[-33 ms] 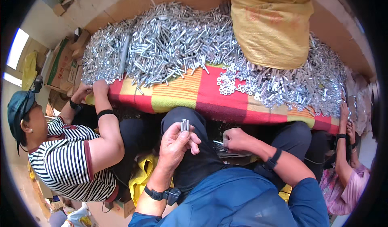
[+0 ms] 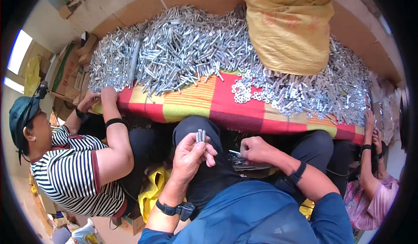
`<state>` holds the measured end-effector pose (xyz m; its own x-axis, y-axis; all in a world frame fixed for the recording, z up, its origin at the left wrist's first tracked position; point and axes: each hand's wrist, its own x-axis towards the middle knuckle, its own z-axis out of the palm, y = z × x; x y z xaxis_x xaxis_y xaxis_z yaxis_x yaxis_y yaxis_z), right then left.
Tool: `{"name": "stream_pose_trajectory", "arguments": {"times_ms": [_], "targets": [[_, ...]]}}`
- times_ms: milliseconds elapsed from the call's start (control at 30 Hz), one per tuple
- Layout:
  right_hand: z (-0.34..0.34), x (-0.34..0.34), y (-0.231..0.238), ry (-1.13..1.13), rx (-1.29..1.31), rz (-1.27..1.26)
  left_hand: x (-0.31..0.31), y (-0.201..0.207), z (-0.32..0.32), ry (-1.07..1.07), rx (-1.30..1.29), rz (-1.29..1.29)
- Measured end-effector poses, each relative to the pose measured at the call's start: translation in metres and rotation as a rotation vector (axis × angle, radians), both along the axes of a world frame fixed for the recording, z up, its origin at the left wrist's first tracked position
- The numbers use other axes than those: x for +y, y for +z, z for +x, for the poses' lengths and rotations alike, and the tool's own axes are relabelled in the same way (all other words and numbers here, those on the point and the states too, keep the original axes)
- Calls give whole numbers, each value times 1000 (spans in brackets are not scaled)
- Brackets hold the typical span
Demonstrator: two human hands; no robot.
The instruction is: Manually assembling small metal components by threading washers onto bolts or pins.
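While the left hand (image 2: 188,153) is raised over the lap, its grip is clamped on a small bundle of metal pins (image 2: 200,135), pinched upright between thumb and fingertips so that the pin ends stand clear above the fingers. The left forearm rises from the lower edge, a black wristband (image 2: 173,209) at the wrist, the palm turned toward the right. The right hand (image 2: 254,148) lies just beside it, lower and nearer the knee; its fingers are curled together over loose pins (image 2: 244,160) heaped in the lap (whether any are gripped cannot be told). The right forearm, also banded, crosses in from the lower right. Beyond both hands the tabletop, covered by a striped cloth (image 2: 204,98), carries a large pile of pins (image 2: 183,48) and a yellow sack (image 2: 289,26). A person in a striped shirt (image 2: 69,174) reaches to the pile at left; another person's hands (image 2: 372,128) reach in at right.
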<state>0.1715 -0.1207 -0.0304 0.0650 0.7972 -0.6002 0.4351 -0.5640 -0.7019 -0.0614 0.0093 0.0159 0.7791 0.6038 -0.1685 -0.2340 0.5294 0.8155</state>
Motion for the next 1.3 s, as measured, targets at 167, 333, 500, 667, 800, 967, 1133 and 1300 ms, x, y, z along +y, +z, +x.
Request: {"name": "stream_pose_trajectory", "arguments": {"times_ms": [167,333,500,667,800,967,1133,1300], "targets": [[4,-20,88,-383,490,356,-32,4,12,-192,67,63],[-8,-36,109,-339,408,653,-64,24,31,-322,143,142],[1,-66,109,-263,513,449,-86,36,36,-445,255,249],[10,-93,103,-42,77,686,-107,44,43,-532,314,295],[17,-112,105,-44,-62,834,-118,44,51,-558,307,284],[30,-131,119,-335,-18,944,-127,38,65,-568,228,173],[22,-125,112,-403,-359,1193,-123,15,84,-460,26,-97],[8,-114,87,18,-917,1217,-117,0,100,-323,42,-323]]}}
